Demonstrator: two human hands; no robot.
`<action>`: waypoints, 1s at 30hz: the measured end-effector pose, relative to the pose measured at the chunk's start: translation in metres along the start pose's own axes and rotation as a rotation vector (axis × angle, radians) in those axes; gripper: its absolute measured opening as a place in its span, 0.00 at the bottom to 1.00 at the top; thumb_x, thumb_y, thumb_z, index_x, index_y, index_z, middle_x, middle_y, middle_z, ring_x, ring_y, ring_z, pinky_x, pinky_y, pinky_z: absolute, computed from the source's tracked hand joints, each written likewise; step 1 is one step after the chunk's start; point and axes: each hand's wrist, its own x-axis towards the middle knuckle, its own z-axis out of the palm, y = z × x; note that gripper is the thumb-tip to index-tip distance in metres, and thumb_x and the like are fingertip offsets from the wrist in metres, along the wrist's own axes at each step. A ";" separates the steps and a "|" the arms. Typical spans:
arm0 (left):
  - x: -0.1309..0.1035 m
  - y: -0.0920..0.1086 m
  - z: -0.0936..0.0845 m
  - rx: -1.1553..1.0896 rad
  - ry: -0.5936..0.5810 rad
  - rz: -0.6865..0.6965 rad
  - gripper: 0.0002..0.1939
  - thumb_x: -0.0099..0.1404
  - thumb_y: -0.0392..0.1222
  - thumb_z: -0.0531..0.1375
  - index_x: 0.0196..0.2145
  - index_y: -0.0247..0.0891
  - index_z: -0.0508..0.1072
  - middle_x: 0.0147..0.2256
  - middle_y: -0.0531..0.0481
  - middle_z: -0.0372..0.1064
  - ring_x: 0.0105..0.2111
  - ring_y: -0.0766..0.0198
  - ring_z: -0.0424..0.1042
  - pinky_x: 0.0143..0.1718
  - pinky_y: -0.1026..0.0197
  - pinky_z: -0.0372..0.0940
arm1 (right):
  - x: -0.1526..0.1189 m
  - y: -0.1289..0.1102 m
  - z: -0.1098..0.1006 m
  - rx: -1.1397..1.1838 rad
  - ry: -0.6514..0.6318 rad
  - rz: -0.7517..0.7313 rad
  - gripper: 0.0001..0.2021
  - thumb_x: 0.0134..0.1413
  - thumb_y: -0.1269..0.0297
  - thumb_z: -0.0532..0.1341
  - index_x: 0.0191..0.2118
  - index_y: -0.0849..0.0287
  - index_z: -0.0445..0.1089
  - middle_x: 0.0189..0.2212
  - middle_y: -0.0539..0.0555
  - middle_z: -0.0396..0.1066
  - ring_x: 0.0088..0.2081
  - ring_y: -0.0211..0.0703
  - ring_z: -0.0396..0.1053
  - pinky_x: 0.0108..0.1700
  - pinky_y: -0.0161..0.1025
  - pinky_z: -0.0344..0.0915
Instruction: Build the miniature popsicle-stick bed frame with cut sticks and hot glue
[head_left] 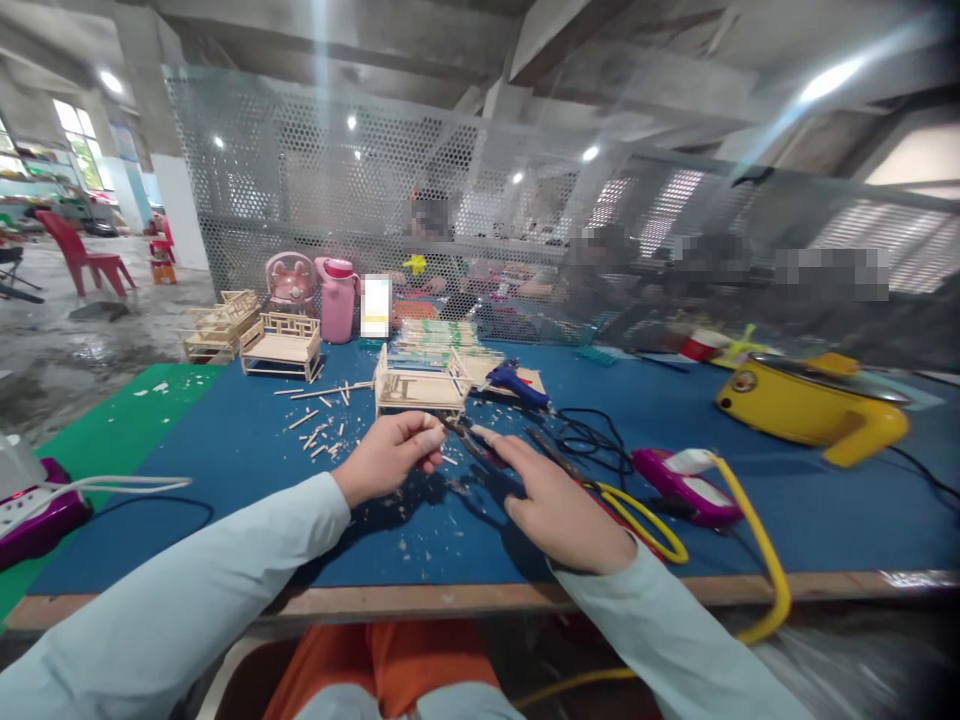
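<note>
At frame centre I see the left hand (390,455) pinching a thin wooden stick (437,432) between closed fingertips, while the right hand (559,505) clamps dark pliers (480,452) whose tip meets the stick, just below the small stick-built model (418,385) on the blue mat (750,480).

Place: a craft workshop inside a bare industrial hall.
Building: raw concrete ceiling beams, strip lights, rough wet floor.
Bench: a long worktable (247,440) under blue felt, fenced by a perforated metal screen (315,170).
Work: small wooden model furniture (281,345) stands in a row; cut stick scraps (319,430) litter the felt.
Tools: a blue glue gun (514,383), a power strip (34,505).
Company: other people sit behind the screen.
</note>
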 end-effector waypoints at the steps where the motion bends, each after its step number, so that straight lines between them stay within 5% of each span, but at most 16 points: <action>1: 0.000 0.000 0.000 0.007 -0.002 0.005 0.17 0.56 0.52 0.57 0.22 0.34 0.64 0.21 0.55 0.63 0.20 0.73 0.62 0.25 0.68 0.58 | 0.000 0.000 -0.001 -0.001 -0.005 -0.003 0.36 0.35 0.77 0.49 0.58 0.60 0.57 0.50 0.58 0.64 0.53 0.46 0.61 0.55 0.44 0.58; 12: -0.001 0.001 -0.002 0.100 -0.032 0.051 0.15 0.60 0.49 0.54 0.22 0.36 0.63 0.20 0.54 0.63 0.21 0.71 0.62 0.26 0.67 0.58 | 0.000 0.000 -0.005 -0.015 -0.003 0.017 0.34 0.34 0.77 0.50 0.55 0.65 0.60 0.49 0.60 0.66 0.51 0.47 0.63 0.53 0.43 0.59; 18: -0.005 -0.001 0.000 0.270 -0.011 0.098 0.17 0.62 0.51 0.50 0.24 0.36 0.63 0.22 0.54 0.62 0.23 0.69 0.61 0.27 0.66 0.56 | 0.004 0.004 0.005 -0.038 0.040 0.038 0.33 0.34 0.76 0.50 0.53 0.66 0.61 0.52 0.62 0.65 0.53 0.49 0.62 0.54 0.45 0.59; 30: -0.006 -0.006 0.008 0.605 0.129 -0.017 0.21 0.64 0.51 0.45 0.18 0.38 0.57 0.17 0.55 0.55 0.20 0.68 0.54 0.24 0.63 0.47 | 0.005 0.012 0.044 -0.181 0.149 -0.042 0.30 0.35 0.81 0.50 0.52 0.68 0.61 0.47 0.65 0.67 0.50 0.50 0.64 0.52 0.46 0.61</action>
